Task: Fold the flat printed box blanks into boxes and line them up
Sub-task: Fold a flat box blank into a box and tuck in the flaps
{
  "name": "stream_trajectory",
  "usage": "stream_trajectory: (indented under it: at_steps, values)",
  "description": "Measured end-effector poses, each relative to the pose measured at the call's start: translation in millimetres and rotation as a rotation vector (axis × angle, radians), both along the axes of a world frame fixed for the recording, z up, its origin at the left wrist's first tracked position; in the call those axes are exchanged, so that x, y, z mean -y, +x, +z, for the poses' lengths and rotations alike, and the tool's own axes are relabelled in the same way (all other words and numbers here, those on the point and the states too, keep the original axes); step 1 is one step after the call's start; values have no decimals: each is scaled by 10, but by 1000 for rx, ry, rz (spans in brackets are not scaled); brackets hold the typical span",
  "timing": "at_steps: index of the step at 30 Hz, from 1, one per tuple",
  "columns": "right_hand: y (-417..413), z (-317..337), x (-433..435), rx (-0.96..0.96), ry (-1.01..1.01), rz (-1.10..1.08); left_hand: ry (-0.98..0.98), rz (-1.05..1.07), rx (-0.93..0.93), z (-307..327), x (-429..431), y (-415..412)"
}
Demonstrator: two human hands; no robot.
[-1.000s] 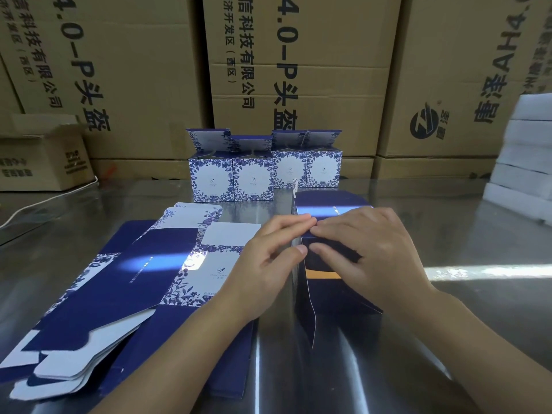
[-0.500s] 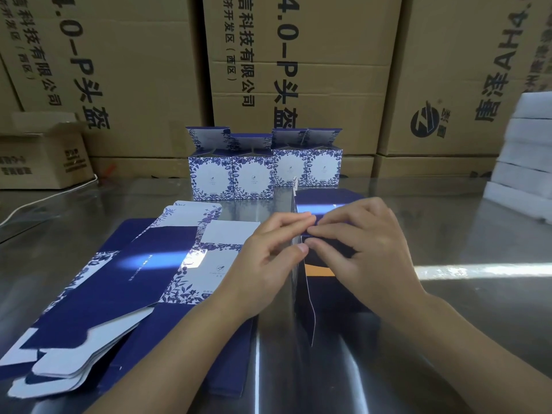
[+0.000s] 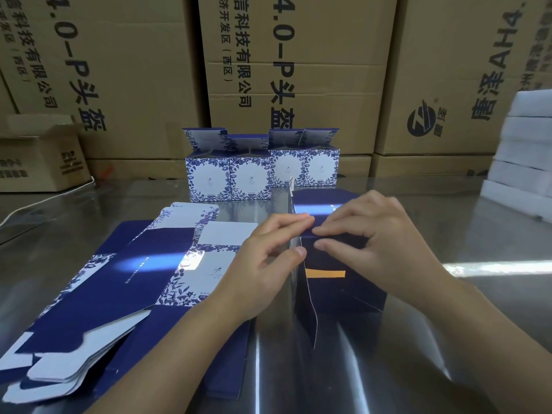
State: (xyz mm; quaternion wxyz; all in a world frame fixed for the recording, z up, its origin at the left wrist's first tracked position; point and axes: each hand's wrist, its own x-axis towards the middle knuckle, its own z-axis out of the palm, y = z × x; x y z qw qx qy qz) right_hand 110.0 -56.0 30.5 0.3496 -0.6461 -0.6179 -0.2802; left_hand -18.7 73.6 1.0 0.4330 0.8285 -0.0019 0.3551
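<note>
The half-folded box (image 3: 328,291) stands on the steel table (image 3: 448,324) right in front of the person, its dark blue walls already squared up. Both hands are at its top near edge. The left hand (image 3: 263,258) pinches the left corner, fingers laid over the top and thumb against the side. The right hand (image 3: 382,249) has its fingers curled, with the fingertips pinching the same folded edge from the other side. One loose flap hangs down the box's left corner. Whether the flap under the fingers is tucked in or only creased I can't quite make out, since the hands cover it.

Beyond this box, four finished boxes (image 3: 260,174) stand side by side with their lid flaps up, the right-hand pair seemingly set a touch further back. To its left lies a pile of flat blanks (image 3: 119,279), several sheets deep.

So I'd judge the job is partly done: four boxes lined up, a fifth being closed, and a fair pile of blanks to go. This box has yet to join the row.
</note>
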Motion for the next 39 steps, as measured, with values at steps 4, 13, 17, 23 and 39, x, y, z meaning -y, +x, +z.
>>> stream_trajectory:
  at_steps: [4,13,17,23,39]
  values:
    - [-10,14,10,-5,-4,-8,7,3,-2,2,-1,-5]
    - [58,56,51,-174,-66,52,0,2,-5,7,3,-12]
    - [61,45,37,-153,-38,61,-2,-4,-3,11,5,-16]
    - [85,65,45,-133,-73,85,2,-6,-2,7,7,-17]
    - [118,23,82,-154,-27,114,11,-6,0,-2,0,-13]
